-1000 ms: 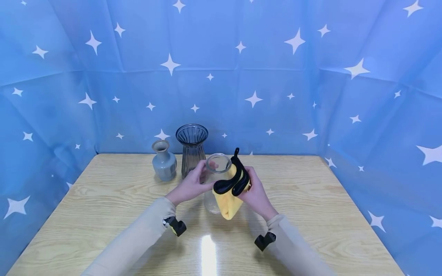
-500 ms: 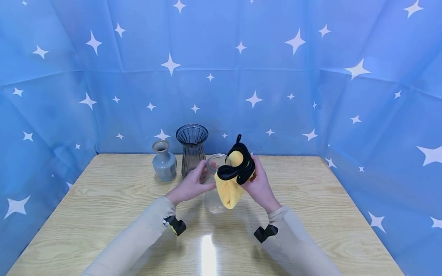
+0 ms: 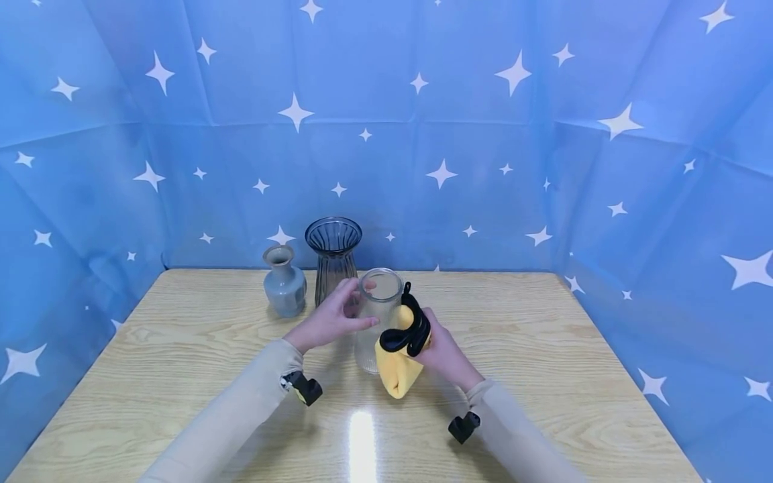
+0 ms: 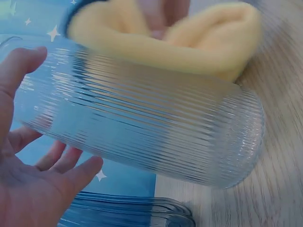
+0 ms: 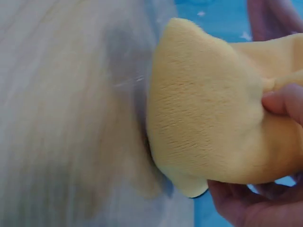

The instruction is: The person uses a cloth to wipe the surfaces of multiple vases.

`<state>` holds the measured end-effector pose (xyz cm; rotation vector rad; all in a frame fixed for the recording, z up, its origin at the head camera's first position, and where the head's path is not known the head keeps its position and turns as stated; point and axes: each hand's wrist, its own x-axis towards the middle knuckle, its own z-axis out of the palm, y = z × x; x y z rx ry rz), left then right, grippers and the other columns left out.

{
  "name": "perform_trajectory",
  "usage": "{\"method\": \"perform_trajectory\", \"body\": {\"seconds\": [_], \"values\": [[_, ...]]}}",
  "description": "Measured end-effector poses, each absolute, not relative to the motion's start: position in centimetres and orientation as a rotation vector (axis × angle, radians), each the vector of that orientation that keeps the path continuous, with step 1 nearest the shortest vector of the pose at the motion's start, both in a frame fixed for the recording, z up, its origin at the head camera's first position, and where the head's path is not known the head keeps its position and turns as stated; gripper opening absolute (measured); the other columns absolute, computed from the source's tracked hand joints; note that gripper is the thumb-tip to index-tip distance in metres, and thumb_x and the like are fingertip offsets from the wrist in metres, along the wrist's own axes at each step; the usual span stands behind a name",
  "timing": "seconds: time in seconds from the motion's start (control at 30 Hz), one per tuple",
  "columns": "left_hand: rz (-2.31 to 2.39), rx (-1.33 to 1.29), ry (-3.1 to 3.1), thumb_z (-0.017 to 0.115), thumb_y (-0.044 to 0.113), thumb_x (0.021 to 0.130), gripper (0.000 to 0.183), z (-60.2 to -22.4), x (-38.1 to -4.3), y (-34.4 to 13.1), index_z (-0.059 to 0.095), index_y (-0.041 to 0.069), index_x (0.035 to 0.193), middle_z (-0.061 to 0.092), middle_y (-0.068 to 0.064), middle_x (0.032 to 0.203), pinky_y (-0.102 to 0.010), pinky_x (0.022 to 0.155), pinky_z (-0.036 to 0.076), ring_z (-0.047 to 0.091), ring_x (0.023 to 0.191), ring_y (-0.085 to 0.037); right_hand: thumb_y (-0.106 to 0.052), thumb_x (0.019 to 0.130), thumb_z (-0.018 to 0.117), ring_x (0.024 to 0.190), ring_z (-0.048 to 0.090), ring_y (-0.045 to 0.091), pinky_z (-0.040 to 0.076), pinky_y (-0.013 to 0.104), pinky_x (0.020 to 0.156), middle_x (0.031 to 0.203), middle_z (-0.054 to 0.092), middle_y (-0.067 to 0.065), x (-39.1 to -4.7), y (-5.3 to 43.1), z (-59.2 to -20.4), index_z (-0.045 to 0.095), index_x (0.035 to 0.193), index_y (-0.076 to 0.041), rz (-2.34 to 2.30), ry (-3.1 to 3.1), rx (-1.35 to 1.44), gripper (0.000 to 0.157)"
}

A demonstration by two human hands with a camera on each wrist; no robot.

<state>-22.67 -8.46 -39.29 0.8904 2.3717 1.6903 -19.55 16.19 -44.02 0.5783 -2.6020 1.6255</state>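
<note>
A clear ribbed glass vase (image 3: 365, 345) stands upright on the table, its round mouth facing up. My left hand (image 3: 331, 320) holds it near the top, thumb in front and fingers behind. In the left wrist view those fingers (image 4: 87, 172) curve around the glass (image 4: 142, 127). A folded yellow cloth (image 3: 397, 372) with a black edge and hanging loop is gripped in my right hand (image 3: 443, 352) against the vase's right side. The right wrist view shows my thumb pressing into the bunched cloth (image 5: 203, 109), which hides part of the vase.
Behind and left of the clear vase stands a dark grey ribbed glass vase (image 3: 334, 261) with a flared rim. Beside it is a small blue-grey vase (image 3: 285, 288). A blue star-patterned curtain (image 3: 386, 134) encloses the back and sides of the wooden table (image 3: 199, 355).
My right hand has carried the cloth up along the vase's right side, then back down, lower than before. My left hand stays on the vase.
</note>
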Motion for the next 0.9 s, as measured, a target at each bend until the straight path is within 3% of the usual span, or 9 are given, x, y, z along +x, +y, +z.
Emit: {"method": "perform_trajectory", "body": {"seconds": [0.2,0.43,0.57,0.9], "values": [[1.698,0.88,2.339,0.076,0.012,0.084,0.06,-39.1,-23.0,-8.7,0.048,0.002,0.135,0.046,-0.016,0.131,-0.044,0.103,0.041,0.047,0.122,-0.031,0.003,0.076,0.077,0.097,0.057,0.022,0.049,0.037,0.082,0.113,0.062,0.011,-19.5,16.1,-45.2,0.047,0.125,-0.008,1.591,-2.63,0.569,0.058],[1.737,0.809,2.312,0.076,0.01,0.083,0.071,-38.9,-23.3,-8.9,0.037,0.005,0.143,0.052,-0.016,0.128,-0.042,0.102,0.043,0.051,0.118,-0.03,0.002,0.072,0.082,0.102,0.057,0.019,0.047,0.039,0.089,0.113,0.062,0.005,-19.4,15.7,-46.1,0.049,0.124,-0.008,1.562,-2.64,0.496,0.063],[1.784,0.799,2.279,0.074,0.007,0.085,0.059,-38.6,-23.0,-8.8,0.042,0.004,0.134,0.051,-0.02,0.129,-0.043,0.102,0.042,0.051,0.119,-0.031,0.002,0.07,0.083,0.104,0.057,0.019,0.046,0.042,0.091,0.113,0.062,0.004,-19.4,15.5,-45.7,0.051,0.123,-0.009,1.532,-2.631,0.48,0.062],[1.777,0.835,2.304,0.075,0.007,0.084,0.052,-39.0,-23.2,-8.9,0.047,0.006,0.127,0.055,-0.01,0.123,-0.037,0.098,0.046,0.055,0.116,-0.027,0.007,0.078,0.073,0.106,0.056,0.029,0.051,0.044,0.086,0.117,0.059,0.016,-17.5,14.3,-38.8,0.051,0.121,-0.001,1.639,-2.495,0.483,0.049]]}}
